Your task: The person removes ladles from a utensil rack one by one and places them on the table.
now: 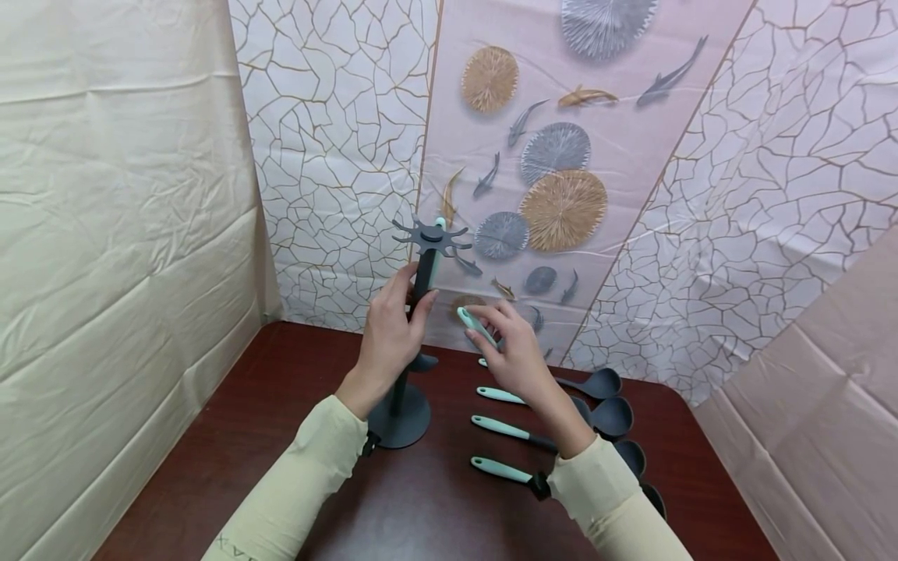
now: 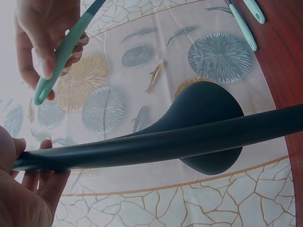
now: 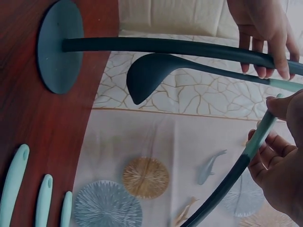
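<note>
My left hand (image 1: 390, 327) grips the upper pole of a dark utensil stand (image 1: 397, 425), which has a round base and a hooked top. A dark ladle (image 3: 154, 75) with a mint handle hangs along the stand's pole, its bowl (image 2: 213, 109) behind the pole in the left wrist view. To the right of the stand, my right hand (image 1: 515, 351) pinches the mint handle (image 1: 475, 323) of another utensil near its end. That utensil's dark shaft (image 3: 220, 187) slants down out of the right wrist view, and I cannot tell which head belongs to it.
Several utensils with mint handles (image 1: 500, 425) lie side by side on the dark red table (image 1: 295, 436), right of the stand. Their dark heads (image 1: 613, 418) are partly behind my right forearm. Patterned cloth (image 1: 337, 156) hangs behind the table, with plain cloth at left.
</note>
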